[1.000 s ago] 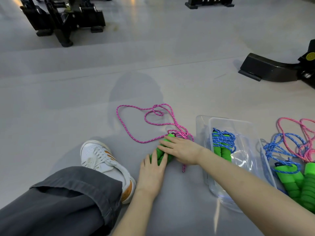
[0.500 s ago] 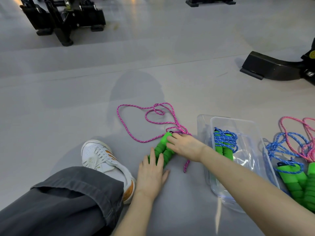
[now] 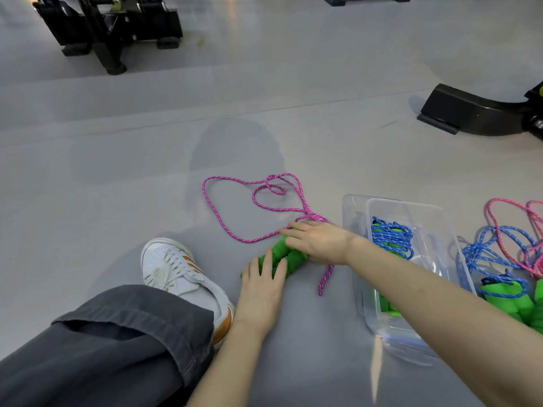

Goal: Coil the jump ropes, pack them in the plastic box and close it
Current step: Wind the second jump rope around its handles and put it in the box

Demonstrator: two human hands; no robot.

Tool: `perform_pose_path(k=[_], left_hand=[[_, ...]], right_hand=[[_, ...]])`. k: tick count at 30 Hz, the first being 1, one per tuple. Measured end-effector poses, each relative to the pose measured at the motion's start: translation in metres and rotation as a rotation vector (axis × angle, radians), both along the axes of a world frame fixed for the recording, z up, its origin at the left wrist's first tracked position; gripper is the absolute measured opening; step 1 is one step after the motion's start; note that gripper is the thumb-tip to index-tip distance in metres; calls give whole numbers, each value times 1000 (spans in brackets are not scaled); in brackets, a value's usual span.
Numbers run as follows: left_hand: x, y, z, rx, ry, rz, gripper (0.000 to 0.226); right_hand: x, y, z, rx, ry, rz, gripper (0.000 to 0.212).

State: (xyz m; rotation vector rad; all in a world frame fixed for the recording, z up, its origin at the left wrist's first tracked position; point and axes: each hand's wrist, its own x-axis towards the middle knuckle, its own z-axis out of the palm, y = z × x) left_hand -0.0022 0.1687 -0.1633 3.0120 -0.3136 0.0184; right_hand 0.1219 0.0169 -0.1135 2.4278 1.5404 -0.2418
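Straight-fingered, the left hand (image 3: 260,284) and right hand (image 3: 318,242) press the green handles (image 3: 279,251), the pink rope (image 3: 255,237) sprawling uncoiled beyond the right.

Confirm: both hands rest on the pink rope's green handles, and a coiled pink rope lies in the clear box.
Head view: the coiled rope in the clear box is blue, not pink. The left hand and right hand do rest on the green handles of the pink rope.

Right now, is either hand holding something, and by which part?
Nothing is gripped: both hands press down the green handles of the pink jump rope, left hand on near ends, right hand on rope ends.
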Motion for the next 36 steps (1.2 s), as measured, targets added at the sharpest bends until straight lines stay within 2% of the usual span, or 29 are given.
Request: perform_pose_path(k=[3,5,8,12,18,25,29,36], left_hand=[[10,0,9,77,99,-54,53],[14,1,18,103,123,-74,56],[12,3,22,279,288,-154,64],[15,6,25,299,311,-172,68],[18,4,26,325,331,-176,66],[23,4,29,319,367,-159,63],[27,5,35,313,343,-173,62],[27,3,37,298,329,-203,60]], right_hand=[[-4,-5,2,-61,3,-59,59],[-7,-11,2,-45,43,-68,66],[-3,-22,-5,-86,-7,-58,73],[0,-23,-10,-34,38,-74,67],[3,-17,-1,-57,68,-123,80],[2,-22,-8,-21,21,-63,86],[5,-22,-7,-68,69,-100,77],[-4,-21,-1,-44,87,-138,78]])
